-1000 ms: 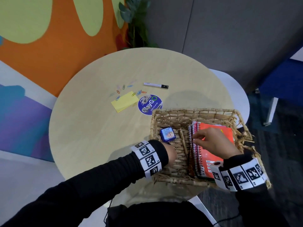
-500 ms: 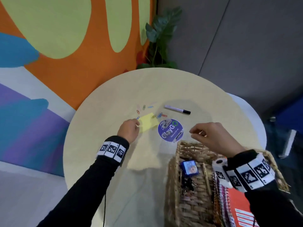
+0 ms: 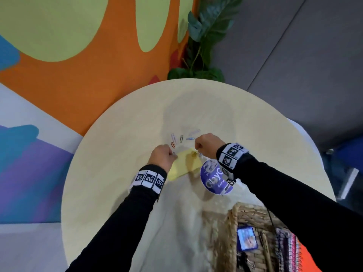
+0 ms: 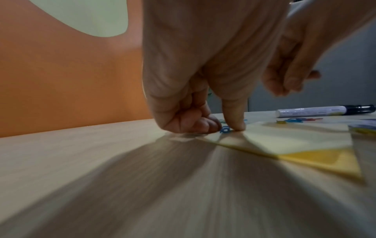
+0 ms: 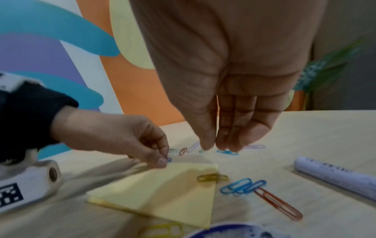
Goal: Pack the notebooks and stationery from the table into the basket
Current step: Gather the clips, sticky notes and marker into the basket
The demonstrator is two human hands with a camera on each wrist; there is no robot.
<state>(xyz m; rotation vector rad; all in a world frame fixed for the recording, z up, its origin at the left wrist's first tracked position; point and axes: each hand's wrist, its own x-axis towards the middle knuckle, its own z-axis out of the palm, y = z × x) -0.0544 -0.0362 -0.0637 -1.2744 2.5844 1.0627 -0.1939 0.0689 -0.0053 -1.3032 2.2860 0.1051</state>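
Observation:
My left hand (image 3: 163, 156) rests on the table at the far-left corner of the yellow sticky-note pad (image 3: 184, 165). Its thumb and forefinger pinch a small blue paper clip (image 4: 224, 130). My right hand (image 5: 215, 145) hovers just past the pad, fingers straight down with tips close together and nothing between them. Several coloured paper clips (image 3: 181, 138) lie beyond both hands, and more paper clips (image 5: 242, 186) lie right of the pad. A white marker (image 5: 335, 175) lies to the right, hidden by my right arm in the head view.
A round blue sticker (image 3: 214, 179) lies near the pad. The wicker basket (image 3: 233, 228) stands at the table's near right edge, holding a blue card (image 3: 246, 240) and spiral notebooks (image 3: 290, 248). A potted plant (image 3: 204, 36) stands behind the table.
My right hand has moved from above the basket's far rim forward to the paper clips. My left hand has shifted to the pad's corner and pinched a blue clip.

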